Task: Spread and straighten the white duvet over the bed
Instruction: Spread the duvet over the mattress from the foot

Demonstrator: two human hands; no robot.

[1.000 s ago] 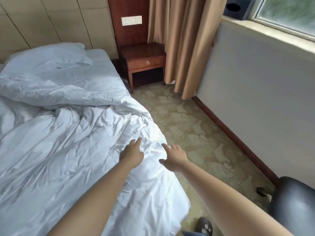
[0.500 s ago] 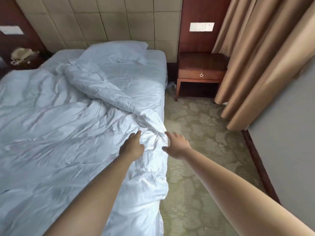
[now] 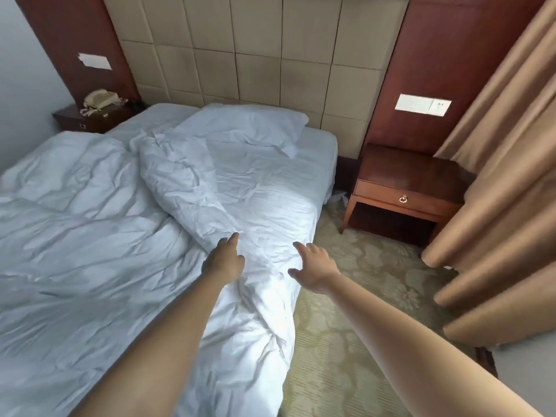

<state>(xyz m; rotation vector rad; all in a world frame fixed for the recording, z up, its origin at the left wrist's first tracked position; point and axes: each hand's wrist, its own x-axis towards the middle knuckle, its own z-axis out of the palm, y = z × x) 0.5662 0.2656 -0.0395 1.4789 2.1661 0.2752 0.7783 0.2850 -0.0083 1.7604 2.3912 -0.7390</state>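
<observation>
White duvet (image 3: 99,266) lies rumpled; I see left hand (image 3: 224,261) and right hand (image 3: 316,269) spread, fingers loose, beside its fold.

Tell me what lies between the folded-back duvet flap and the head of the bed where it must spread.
Nothing visible blocks it. Between the folded duvet ridge and the pillow lies only bare wrinkled sheet. The left hand and right hand reach its edge, fingers extended.
</observation>
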